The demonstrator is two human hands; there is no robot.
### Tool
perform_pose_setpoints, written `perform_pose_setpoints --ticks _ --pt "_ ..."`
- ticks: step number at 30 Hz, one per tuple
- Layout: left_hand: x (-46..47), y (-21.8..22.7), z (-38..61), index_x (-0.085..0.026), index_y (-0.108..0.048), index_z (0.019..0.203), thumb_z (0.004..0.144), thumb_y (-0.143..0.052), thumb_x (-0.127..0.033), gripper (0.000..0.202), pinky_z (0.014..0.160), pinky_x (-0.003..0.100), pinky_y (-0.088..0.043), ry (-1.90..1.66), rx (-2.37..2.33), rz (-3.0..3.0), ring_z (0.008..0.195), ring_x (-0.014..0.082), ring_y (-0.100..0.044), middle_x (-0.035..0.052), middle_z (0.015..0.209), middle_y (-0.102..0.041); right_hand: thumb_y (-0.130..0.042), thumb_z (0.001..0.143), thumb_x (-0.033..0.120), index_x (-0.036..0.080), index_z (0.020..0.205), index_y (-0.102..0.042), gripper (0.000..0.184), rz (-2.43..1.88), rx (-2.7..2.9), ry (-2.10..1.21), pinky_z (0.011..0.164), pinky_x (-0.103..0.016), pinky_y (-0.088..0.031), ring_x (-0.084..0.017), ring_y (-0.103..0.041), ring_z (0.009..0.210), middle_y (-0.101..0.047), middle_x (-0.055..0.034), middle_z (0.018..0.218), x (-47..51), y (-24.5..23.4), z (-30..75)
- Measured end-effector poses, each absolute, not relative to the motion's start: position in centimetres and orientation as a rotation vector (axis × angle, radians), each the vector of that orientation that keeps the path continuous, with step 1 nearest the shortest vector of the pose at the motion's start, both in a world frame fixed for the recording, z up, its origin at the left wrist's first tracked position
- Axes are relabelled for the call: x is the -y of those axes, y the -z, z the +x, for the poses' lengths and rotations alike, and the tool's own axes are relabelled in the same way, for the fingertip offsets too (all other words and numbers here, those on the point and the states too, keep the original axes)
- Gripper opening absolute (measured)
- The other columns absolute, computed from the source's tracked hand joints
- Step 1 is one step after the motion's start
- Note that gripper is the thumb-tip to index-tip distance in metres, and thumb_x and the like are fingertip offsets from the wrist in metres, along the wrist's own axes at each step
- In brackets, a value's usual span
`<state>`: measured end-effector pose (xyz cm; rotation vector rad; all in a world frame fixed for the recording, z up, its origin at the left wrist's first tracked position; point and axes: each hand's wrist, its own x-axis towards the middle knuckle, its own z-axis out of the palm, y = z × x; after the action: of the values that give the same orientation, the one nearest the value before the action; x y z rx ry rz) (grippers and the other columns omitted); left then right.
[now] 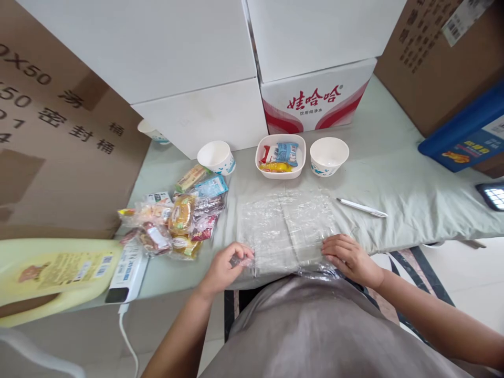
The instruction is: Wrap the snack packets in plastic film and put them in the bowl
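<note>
A clear plastic bag (289, 223) lies spread on the pale green cloth in front of me, wrinkled and nearly see-through. At its left edge, my left hand (230, 265) is closed, pinching the film between thumb and fingers. My right hand (350, 257) is curled over the right edge, with the film under its fingertips and the thumb partly hidden. Behind the bag sits a white square tub (280, 173) with several small wrapped snacks in it. A white pen (363, 208) rests to the right of the bag.
Paper bowls stand left (216, 157) and right (329, 156) of the tub. Wrapped snacks (181, 214) are heaped at left, near a white power bank (128, 270) with a cable and a yellow jug (59, 273). White cartons (315, 102) and a brown box (63, 131) wall the back and left.
</note>
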<state>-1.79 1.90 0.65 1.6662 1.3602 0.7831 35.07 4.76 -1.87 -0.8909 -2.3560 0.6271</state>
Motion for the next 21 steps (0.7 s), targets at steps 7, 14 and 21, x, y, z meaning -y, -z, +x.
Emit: perform_pose_setpoints --ticks 7,14,21 --pt "-6.1 1.0 -0.7 -0.022 -0.043 0.106 0.066 -0.071 -0.030 0.050 0.058 0.023 -0.049 -1.165 -1.546 1.130 0.057 0.0091 -0.058 -0.0029 0.079 -0.064 -0.044 0.092 0.037 0.022 0.097 -0.063 0.025 -1.525 1.995 -0.894 0.064 -0.031 -0.053 -0.019 -0.066 0.069 -0.070 -0.0037 0.079 -7.2 0.9 34.3" --pt "-7.0 2.1 0.6 -0.019 -0.050 0.118 0.072 -0.072 -0.034 0.053 0.059 0.024 -0.044 -1.084 -1.856 1.300 0.057 0.0107 -0.056 -0.0058 0.066 -0.057 -0.059 0.081 0.043 0.021 0.124 -0.053 0.049 -1.588 1.850 -0.886 0.061 -0.034 -0.054 -0.018 -0.063 0.060 -0.070 -0.0052 0.086 -8.2 0.6 33.7" --pt "-7.0 2.6 0.5 -0.020 -0.052 0.109 0.081 -0.060 -0.027 0.031 0.060 0.021 -0.047 -1.290 -1.631 1.388 0.071 0.0111 -0.062 0.0039 0.092 -0.067 -0.044 0.090 0.046 0.021 0.095 -0.060 0.030 -1.598 1.651 -0.842 0.062 -0.032 -0.051 -0.018 -0.064 0.061 -0.067 -0.0030 0.071 -9.3 1.4 32.9"
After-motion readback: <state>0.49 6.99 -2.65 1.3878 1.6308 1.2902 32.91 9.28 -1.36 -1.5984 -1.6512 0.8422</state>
